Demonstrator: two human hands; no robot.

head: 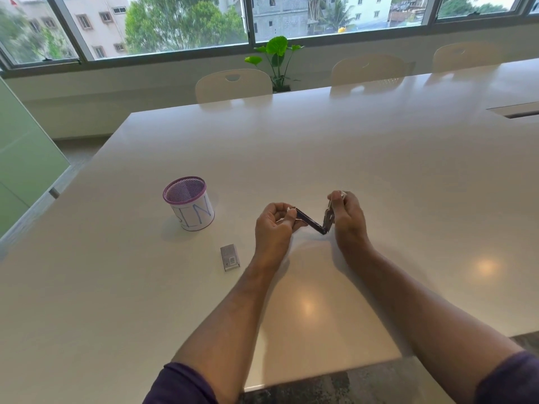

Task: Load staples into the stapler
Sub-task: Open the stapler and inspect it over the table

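While both forearms reach forward, the left hand (275,225) pinches the stapler (313,221) cover's end, apparently alongside a staple strip; the right hand (347,217) grips the upright base, hinge lowest between them.

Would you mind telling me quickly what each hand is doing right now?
Left hand: closed on one end of the opened stapler.
Right hand: closed on the stapler's other, raised end.
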